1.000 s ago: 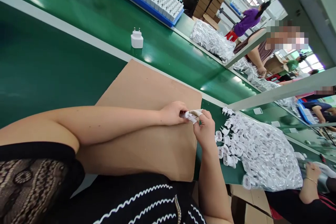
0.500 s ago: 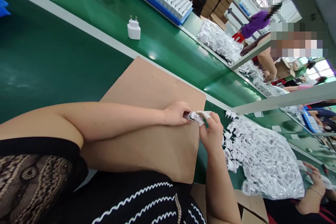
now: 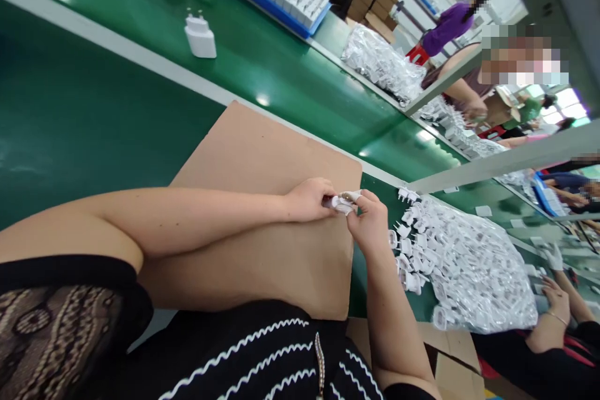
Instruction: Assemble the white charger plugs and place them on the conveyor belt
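Over the cardboard sheet (image 3: 262,156), a small white charger part (image 3: 335,202) is held between my two hands. My left hand (image 3: 310,200) reaches in from the left, its fingers closed round the near end of the part. From the right, my right hand (image 3: 370,222) pinches the other end with thumb and forefinger, which wear white coverings. The fingers hide most of the part, so its exact shape cannot be made out. Right of my right hand lie several loose white plug housings (image 3: 412,250), beside a clear plastic bag (image 3: 482,269) full of similar pieces.
A white charger (image 3: 201,37) with two pins stands on the green belt (image 3: 281,87) beyond the cardboard. Farther back is a blue tray (image 3: 300,28) of white chargers. A metal post (image 3: 506,165) slants across the right. A co-worker's hand (image 3: 555,303) is at the far right.
The charger on the belt has moved left. My right thumb and forefinger have closed in on the white part, and the gap between them is gone. The whole view has shifted slightly.
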A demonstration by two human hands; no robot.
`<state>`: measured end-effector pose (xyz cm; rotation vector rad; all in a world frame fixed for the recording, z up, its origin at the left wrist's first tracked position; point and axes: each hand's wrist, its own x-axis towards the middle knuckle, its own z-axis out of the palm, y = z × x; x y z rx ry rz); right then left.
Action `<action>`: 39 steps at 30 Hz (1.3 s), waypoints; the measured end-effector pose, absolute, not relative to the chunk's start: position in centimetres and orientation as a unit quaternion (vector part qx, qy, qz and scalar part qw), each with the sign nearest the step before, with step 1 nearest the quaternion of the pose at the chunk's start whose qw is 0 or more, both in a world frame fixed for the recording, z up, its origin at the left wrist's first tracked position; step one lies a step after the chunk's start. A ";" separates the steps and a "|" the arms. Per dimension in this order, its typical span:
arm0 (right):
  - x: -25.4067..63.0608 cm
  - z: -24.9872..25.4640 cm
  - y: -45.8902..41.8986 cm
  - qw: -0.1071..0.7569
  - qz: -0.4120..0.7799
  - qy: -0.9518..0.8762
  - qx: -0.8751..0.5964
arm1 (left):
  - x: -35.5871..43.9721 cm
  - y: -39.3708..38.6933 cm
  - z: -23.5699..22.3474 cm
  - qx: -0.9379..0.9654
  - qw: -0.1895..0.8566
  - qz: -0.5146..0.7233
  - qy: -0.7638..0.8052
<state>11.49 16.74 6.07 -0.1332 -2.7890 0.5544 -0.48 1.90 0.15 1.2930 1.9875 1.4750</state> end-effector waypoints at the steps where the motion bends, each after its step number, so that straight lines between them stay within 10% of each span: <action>1: 11.7 5.7 16.5 0.157 0.207 -0.964 -0.058 | -0.3 1.8 0.2 0.452 0.173 0.521 0.703; 6: 11.6 4.2 18.1 0.174 0.337 -0.921 -0.093 | 0.4 1.7 0.6 0.430 0.190 0.518 0.715; 11: 10.4 4.5 24.5 0.097 0.101 -0.933 -0.330 | -2.4 3.4 1.8 0.375 0.254 0.484 0.748; 18: 10.9 4.6 27.7 0.064 0.067 -0.900 -0.427 | -13.7 6.2 3.2 0.277 0.061 0.384 0.878; 24: 12.0 5.1 25.8 0.083 0.116 -0.910 -0.390 | -18.4 4.9 1.7 0.228 0.044 0.290 0.928; 30: 13.1 6.2 19.7 0.106 0.173 -0.945 -0.257 | -12.7 3.8 0.0 0.229 -0.196 0.268 0.915; 39: 13.0 2.4 15.5 0.107 0.189 -0.974 -0.067 | -7.7 0.9 -2.5 0.463 0.027 0.110 0.879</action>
